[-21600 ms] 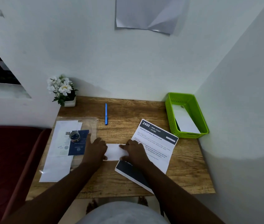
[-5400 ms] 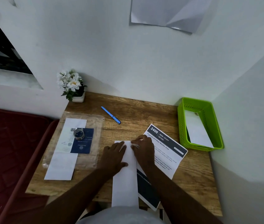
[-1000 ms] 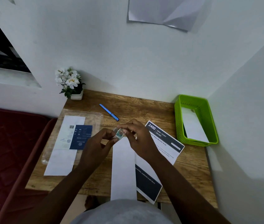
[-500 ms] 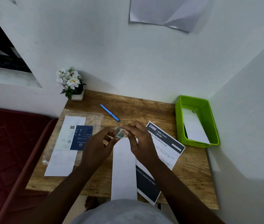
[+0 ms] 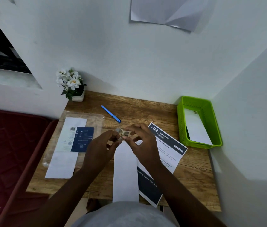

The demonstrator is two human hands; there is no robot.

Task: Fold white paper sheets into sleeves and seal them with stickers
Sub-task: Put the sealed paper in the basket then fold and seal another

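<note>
A long white folded paper sleeve [image 5: 125, 174] lies lengthwise on the wooden desk [image 5: 191, 169], its near end over the desk's front edge. Above its far end, my left hand [image 5: 100, 148] and my right hand [image 5: 141, 141] meet around a small sticker roll [image 5: 124, 133]. My left fingers pinch the roll; my right fingertips pinch at its strip. A stack of white sheets [image 5: 64, 163] with a dark blue card lies in a clear plastic bag at the left. Another folded sleeve [image 5: 196, 128] rests inside the green basket [image 5: 181, 122].
A printed instruction sheet [image 5: 165, 154] lies under the sleeve's right side. A blue pen [image 5: 110, 114] lies behind my hands. A small pot of white flowers [image 5: 71, 84] stands at the back left corner. Walls close the back and right; a red mattress [image 5: 10, 153] is left.
The sticker roll left the blue card and is now held in my hands above the sleeve. Over the last second my fingers shifted slightly on the roll.
</note>
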